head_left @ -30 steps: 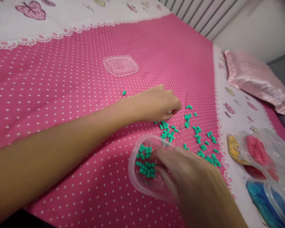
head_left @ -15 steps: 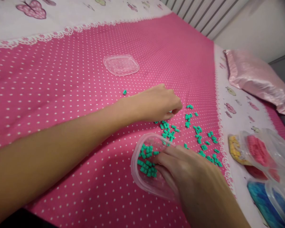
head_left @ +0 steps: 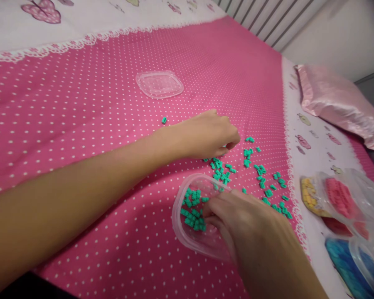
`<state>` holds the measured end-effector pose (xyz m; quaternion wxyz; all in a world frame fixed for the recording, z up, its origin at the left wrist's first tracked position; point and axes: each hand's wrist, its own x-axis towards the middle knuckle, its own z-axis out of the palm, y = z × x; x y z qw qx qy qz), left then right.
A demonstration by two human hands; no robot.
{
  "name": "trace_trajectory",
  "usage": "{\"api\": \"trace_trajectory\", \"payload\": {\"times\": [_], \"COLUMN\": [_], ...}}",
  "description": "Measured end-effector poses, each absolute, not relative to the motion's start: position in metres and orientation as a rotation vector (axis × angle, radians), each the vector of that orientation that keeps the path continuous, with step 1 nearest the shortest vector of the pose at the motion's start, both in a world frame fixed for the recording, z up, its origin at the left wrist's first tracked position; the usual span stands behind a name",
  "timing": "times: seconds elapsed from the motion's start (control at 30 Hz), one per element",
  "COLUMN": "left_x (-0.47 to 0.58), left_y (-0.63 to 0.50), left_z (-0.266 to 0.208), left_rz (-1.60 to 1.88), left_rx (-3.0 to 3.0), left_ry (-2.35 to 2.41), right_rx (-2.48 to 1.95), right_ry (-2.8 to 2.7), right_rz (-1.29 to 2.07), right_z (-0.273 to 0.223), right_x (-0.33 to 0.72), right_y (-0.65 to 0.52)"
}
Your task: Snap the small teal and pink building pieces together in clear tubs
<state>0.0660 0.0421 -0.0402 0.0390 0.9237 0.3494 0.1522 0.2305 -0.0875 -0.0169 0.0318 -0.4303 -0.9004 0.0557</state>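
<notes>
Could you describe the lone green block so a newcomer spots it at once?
On the pink dotted bedspread, find the flat clear lid. Between it and the left wrist lies the small green block. It alone sits on the lid's side; the other visible green blocks are on the wrist's other side, loose or in the clear tub.

Not a word, not a label, not a brand, number or sign could be read anywhere in view!
</notes>
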Motion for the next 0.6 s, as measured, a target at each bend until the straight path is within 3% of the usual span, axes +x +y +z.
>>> {"api": "trace_trajectory", "payload": {"times": [0.6], "left_x": [0.0647], "left_y": [0.0425], "left_z": [-0.0413], "left_rz": [0.471], "left_rx": [2.841], "left_ry": [1.061], "right_rx": [-1.292], "right_ry": [-2.795], "right_rz": [0.188], "right_z": [-0.0179], "right_x": [0.2317], "right_y": [-0.0867]}}
